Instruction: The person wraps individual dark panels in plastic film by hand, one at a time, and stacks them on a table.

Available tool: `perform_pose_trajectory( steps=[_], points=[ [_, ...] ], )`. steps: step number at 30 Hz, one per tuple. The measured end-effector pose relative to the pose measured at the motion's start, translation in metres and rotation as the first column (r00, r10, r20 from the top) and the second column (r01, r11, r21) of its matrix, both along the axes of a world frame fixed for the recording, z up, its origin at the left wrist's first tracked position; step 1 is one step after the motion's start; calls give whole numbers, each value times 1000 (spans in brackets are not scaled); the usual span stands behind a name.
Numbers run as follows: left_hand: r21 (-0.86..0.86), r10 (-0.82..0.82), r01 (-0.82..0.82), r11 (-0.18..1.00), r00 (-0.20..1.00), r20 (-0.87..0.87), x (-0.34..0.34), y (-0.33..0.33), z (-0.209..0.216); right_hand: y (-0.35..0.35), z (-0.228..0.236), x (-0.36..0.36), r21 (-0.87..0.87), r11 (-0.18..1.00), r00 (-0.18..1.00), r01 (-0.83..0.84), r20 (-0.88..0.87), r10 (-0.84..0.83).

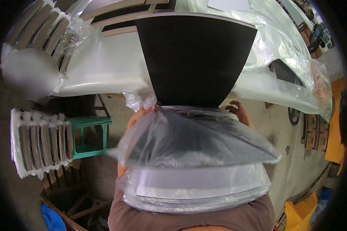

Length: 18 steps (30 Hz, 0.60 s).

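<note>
A large black panel (pixel 196 57) with a pale far edge leans on the far table, its near end meeting a clear plastic bag (pixel 204 142) spread in front of me. My left hand (pixel 142 114) is closed on the bag's bunched edge, beside the panel's near left corner. Near the right corner is my right hand (pixel 240 111), its fingers curled but apart, with nothing seen between them. Through the bag something dark shows. On my lap lies a stack of white sheets (pixel 200 183) in clear plastic.
A table covered in white plastic sheeting (pixel 108 65) stands ahead, with brown-edged boards (pixel 119 19) on it. At left, a wrapped stack of boards (pixel 46 142) adjoins a green stool (pixel 90 123). Yellow material (pixel 302 211) lies at lower right. A blurred round shape covers the upper left.
</note>
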<state>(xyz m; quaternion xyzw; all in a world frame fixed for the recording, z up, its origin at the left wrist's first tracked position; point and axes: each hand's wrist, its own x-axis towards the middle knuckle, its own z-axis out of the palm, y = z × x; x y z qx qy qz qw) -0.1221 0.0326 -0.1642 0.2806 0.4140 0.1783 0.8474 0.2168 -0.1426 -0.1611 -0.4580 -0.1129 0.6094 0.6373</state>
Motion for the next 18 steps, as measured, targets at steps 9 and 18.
perform_pose_trajectory(
  steps=[9, 18],
  points=[
    [183, 79, -42, 982, 976, -202, 5, -6, -18, 1, 50, 13, -81, 870, 823, -487, 291, 488],
    [-16, 335, -337, 941, 940, -60, 24, -13, -65, 20, -48, 12, -274, 933, 847, -231, 415, 332]
  ],
)
